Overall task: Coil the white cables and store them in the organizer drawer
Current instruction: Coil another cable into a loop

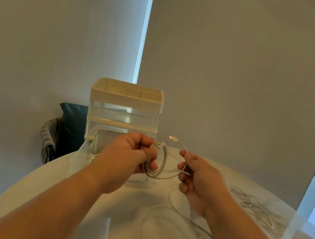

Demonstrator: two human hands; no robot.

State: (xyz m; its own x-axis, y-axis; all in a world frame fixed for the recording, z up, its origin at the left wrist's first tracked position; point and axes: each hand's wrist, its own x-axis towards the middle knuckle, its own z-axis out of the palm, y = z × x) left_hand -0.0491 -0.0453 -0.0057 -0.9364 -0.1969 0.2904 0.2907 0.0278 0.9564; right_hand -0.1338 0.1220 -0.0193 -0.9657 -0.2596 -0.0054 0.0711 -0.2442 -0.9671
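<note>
My left hand (132,154) grips a small coil of white cable (160,166) in the air in front of the organizer. My right hand (198,178) pinches the loose end of the same cable, whose plug (172,138) sticks up above my fingers. The cream and clear organizer (124,113) stands on the table behind my hands, with its lowest drawer (84,155) pulled out toward me. A second white cable (168,209) lies loose on the table under my hands. A third white cable (252,206) lies at the right.
The round pale marble table (96,203) fills the lower view. A dark chair with a teal cushion (70,125) stands behind the table at the left. Grey blinds cover the windows behind.
</note>
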